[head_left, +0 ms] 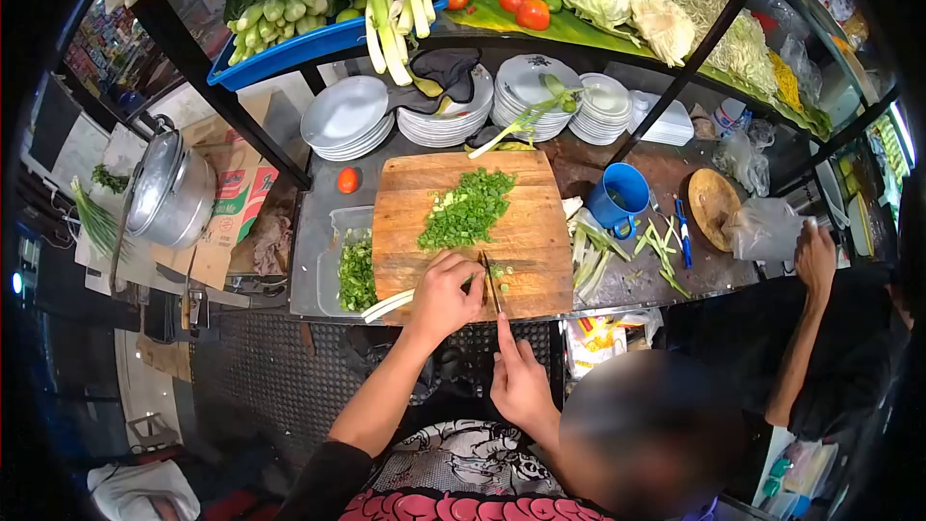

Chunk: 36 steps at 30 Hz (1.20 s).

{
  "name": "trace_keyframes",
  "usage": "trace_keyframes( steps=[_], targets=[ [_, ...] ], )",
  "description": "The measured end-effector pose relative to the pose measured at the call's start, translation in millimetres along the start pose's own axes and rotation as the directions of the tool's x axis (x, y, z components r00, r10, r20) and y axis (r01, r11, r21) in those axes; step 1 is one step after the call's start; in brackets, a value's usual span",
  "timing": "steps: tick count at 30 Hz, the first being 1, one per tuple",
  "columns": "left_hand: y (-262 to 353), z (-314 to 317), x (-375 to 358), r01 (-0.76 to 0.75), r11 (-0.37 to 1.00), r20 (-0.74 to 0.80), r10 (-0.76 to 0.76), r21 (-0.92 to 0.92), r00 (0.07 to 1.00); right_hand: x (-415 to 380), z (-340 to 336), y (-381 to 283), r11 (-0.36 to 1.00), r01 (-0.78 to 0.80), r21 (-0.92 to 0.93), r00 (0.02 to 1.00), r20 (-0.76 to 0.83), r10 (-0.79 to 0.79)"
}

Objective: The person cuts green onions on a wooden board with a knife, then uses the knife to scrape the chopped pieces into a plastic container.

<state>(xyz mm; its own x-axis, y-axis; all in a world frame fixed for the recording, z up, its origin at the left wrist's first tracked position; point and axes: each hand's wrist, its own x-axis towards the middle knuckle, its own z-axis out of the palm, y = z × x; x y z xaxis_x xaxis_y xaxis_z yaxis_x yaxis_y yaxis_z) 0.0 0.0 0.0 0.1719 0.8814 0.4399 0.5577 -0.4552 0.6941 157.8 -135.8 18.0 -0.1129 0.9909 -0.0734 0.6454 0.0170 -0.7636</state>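
Observation:
My left hand (448, 291) is closed on a scallion (390, 305), whose pale end sticks out to the left over the board's front edge. In my right hand (524, 381) is a knife (492, 282), its blade upright beside my left fingertips. Both work at the front of a wooden cutting board (400, 193). Chopped scallion (468, 210) lies in a green heap farther back on the board, and a few small slices lie right of the blade. To the left, a clear plastic container (331, 275) holds more chopped greens.
Stacked plates (345, 114) line the back, near a tomato (347, 179). Right of the board are a blue mug (617, 195), loose trimmings (660, 256), a blue-handled tool (683, 232) and a wooden bowl (714, 207). A co-worker's hand (816, 256) touches a plastic bag (767, 229). Vegetables fill the shelf above.

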Motion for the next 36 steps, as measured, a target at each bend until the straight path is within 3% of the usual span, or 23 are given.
trace_keyframes(
  steps=[6, 9, 17, 29, 36],
  targets=[
    [0.5, 4.4, 3.0, 0.0, 1.0, -0.017, 0.0, -0.005, 1.0, -36.8, -16.7, -0.8, 0.998, 0.061, -0.031, 0.998, 0.002, -0.061],
    [1.4, 2.5, 2.1, -0.003, 1.0, -0.018, 0.003, -0.003, 1.0, -46.9, -29.9, -8.4, 0.997, -0.029, 0.069, 0.998, 0.051, 0.025],
    [1.2, 2.6, 1.4, -0.01, 1.0, -0.02, 0.01, 0.009, 1.0, -11.9, -17.4, -6.1, 0.995, 0.057, 0.083, 0.998, -0.013, -0.056],
    [1.5, 1.6, 2.5, -0.02, 1.0, -0.02, 0.02, 0.007, 1.0, 0.4, -9.4, -3.6, 1.0, 0.005, -0.014, 0.999, 0.053, -0.004],
    [3.7, 0.1, 2.8, -0.007, 1.0, -0.007, 0.007, 0.002, 1.0, -19.8, -12.5, 1.7, 0.997, 0.069, -0.014, 0.996, 0.048, -0.069]
  ],
)
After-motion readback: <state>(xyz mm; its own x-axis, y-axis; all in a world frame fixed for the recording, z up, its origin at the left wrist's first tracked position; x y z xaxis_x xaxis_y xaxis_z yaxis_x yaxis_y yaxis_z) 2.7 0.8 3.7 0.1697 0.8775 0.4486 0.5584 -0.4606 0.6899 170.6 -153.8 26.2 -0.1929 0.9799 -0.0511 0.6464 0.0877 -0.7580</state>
